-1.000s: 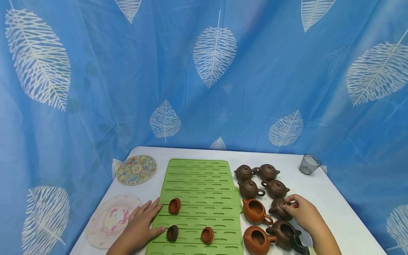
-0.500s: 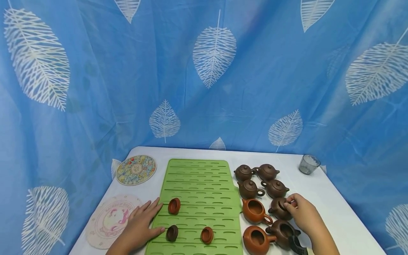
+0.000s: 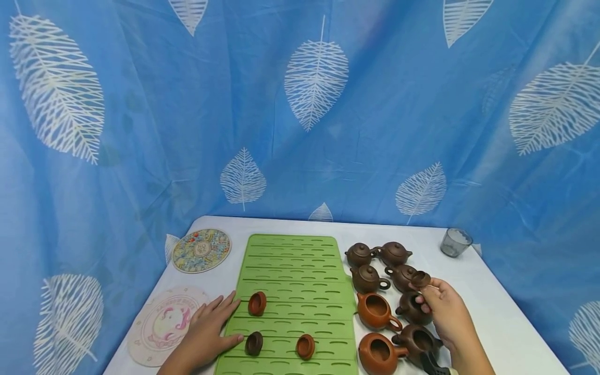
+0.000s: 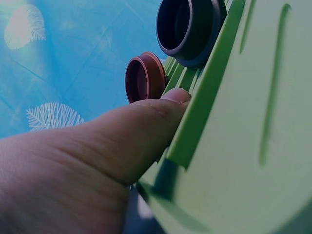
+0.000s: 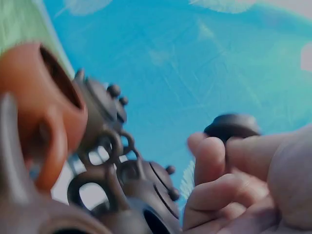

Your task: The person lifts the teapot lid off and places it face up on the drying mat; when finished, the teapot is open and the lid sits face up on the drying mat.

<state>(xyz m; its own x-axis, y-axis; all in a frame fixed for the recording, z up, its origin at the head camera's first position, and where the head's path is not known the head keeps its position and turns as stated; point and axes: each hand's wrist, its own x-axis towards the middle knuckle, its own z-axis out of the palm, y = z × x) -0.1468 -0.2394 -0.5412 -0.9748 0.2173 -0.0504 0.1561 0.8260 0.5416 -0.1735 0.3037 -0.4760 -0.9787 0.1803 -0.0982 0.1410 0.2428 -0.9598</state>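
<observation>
In the head view my right hand (image 3: 445, 310) pinches a dark brown teapot lid (image 3: 421, 279) between thumb and fingers. It hangs just above a lidless dark teapot (image 3: 410, 308), its hollow underside tipped into view. The right wrist view shows the same lid (image 5: 234, 126) at the fingertips. My left hand (image 3: 208, 333) lies spread over the left edge of a green ridged mat (image 3: 295, 260), its thumb pressing there. On that mat rest a reddish lid (image 3: 257, 303), a dark lid (image 3: 253, 344) and an orange-brown lid (image 3: 305, 347), each with its hollow side showing.
Lidded dark teapots (image 3: 367, 278) crowd the mat's right side. Nearer are two orange lidless teapots (image 3: 375, 311) and another dark lidless one (image 3: 419, 341). A clear glass (image 3: 455, 242) stands far right. Two round mats, one patterned (image 3: 201, 250), one pink-and-white (image 3: 154, 333), lie left.
My right hand has lifted the dark lid off its teapot, raising it up and slightly away and tipping its underside into view. My left hand stays where it was.
</observation>
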